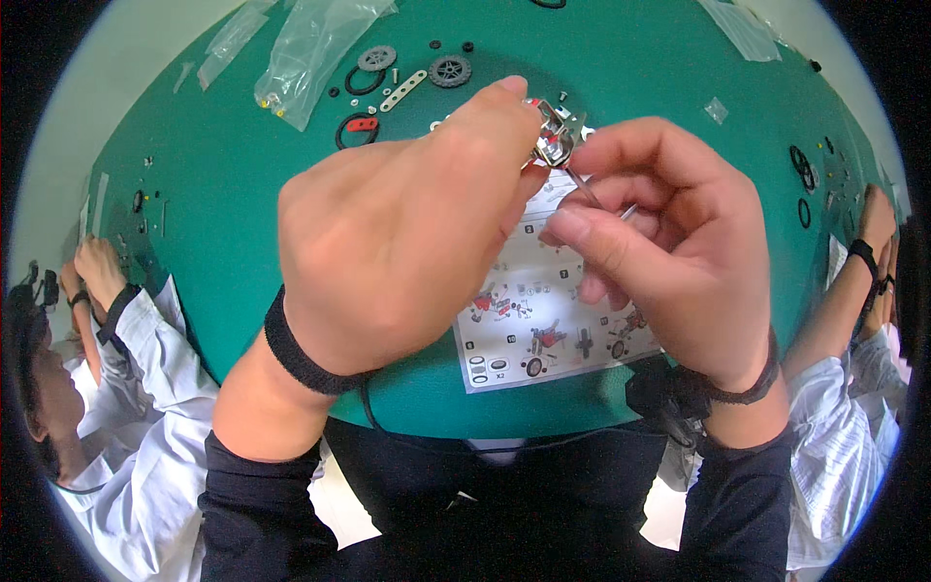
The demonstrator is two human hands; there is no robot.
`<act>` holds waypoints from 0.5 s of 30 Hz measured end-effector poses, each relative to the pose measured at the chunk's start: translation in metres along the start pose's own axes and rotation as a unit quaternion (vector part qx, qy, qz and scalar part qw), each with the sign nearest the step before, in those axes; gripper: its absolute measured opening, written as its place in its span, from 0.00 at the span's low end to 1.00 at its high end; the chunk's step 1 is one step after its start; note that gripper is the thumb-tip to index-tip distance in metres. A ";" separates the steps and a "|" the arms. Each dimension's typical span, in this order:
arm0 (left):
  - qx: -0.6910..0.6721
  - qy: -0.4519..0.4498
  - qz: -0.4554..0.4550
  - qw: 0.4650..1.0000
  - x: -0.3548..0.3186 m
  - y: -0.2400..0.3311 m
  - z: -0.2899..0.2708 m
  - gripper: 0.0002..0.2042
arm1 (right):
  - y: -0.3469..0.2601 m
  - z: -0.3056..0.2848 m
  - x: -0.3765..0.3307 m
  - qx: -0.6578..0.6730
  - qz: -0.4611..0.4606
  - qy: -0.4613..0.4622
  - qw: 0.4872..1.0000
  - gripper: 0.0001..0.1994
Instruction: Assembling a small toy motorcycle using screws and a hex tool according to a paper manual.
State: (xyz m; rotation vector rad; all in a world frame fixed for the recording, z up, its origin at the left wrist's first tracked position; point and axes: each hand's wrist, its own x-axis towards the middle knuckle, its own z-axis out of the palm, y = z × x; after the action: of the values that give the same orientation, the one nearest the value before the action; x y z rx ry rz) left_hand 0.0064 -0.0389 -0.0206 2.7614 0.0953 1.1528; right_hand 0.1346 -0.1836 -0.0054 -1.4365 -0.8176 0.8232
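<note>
My left hand (407, 223) is closed around a small metal model assembly (555, 145) with silver and red parts, held above the table. Much of the assembly is hidden behind my fingers. Between the thumb and fingers of my right hand (679, 223) is a thin metal rod (584, 186), whose far end reaches the underside of the assembly. Whether the rod is a hex key or another tool, I cannot make out. Below both hands lies a printed instruction sheet (495, 373) with pictures of a motorcycle model.
On the green table (233, 242), beyond my left hand, lie grey wheels (449, 71), black rubber rings (365, 80), a perforated beige strip (403, 91), a red piece (363, 124) and a clear plastic bag (315, 58). Other people's hands (99, 264) work at both sides. A cord runs from my wrist.
</note>
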 end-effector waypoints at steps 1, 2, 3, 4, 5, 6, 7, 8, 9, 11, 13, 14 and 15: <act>0.006 -0.010 -0.002 1.000 0.000 0.001 -0.002 0.16 | -0.001 0.001 0.001 0.022 0.024 0.006 0.999 0.05; 0.013 -0.021 -0.003 1.000 0.000 0.002 -0.003 0.16 | 0.000 0.001 0.001 0.023 0.023 0.006 0.999 0.05; 0.011 -0.019 -0.002 1.000 0.000 0.002 -0.004 0.16 | 0.001 0.000 0.001 0.000 0.019 0.001 1.000 0.05; 0.014 -0.030 -0.005 0.999 0.001 0.003 -0.004 0.17 | 0.002 -0.001 0.000 -0.023 0.014 -0.004 1.000 0.04; 0.016 -0.041 -0.008 0.999 0.002 0.003 -0.004 0.17 | 0.004 -0.003 0.000 -0.025 0.014 -0.003 1.000 0.04; 0.018 -0.042 -0.008 0.999 0.002 0.003 -0.004 0.17 | 0.009 -0.003 -0.001 -0.074 -0.037 -0.007 0.997 0.04; 0.010 -0.028 -0.003 1.000 0.001 0.002 -0.002 0.17 | 0.011 -0.004 -0.001 -0.123 -0.087 -0.010 0.989 0.05; 0.001 -0.014 0.003 1.000 0.000 0.001 -0.001 0.17 | 0.011 -0.002 -0.001 -0.122 -0.087 -0.011 0.989 0.05; 0.001 -0.014 0.002 1.000 0.000 0.001 -0.001 0.17 | 0.007 0.000 -0.001 -0.100 -0.077 -0.009 0.992 0.06; -0.010 -0.010 -0.003 1.000 0.000 0.000 0.000 0.17 | 0.006 0.001 -0.001 -0.080 -0.066 -0.006 0.995 0.07; -0.011 -0.011 -0.002 1.000 0.000 0.000 0.000 0.17 | 0.006 -0.001 -0.001 -0.047 -0.041 -0.023 0.998 0.09; -0.012 -0.013 -0.002 1.000 0.000 -0.001 0.000 0.16 | 0.007 -0.002 -0.001 -0.047 -0.042 -0.022 0.998 0.09; -0.010 -0.013 -0.002 1.000 -0.001 -0.002 0.000 0.16 | 0.008 -0.002 0.000 -0.039 -0.039 -0.025 0.998 0.09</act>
State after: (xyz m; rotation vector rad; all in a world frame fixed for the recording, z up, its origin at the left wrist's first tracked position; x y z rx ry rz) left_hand 0.0059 -0.0374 -0.0212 2.7562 0.0859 1.1087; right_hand 0.1362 -0.1849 -0.0131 -1.4480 -0.9461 0.7785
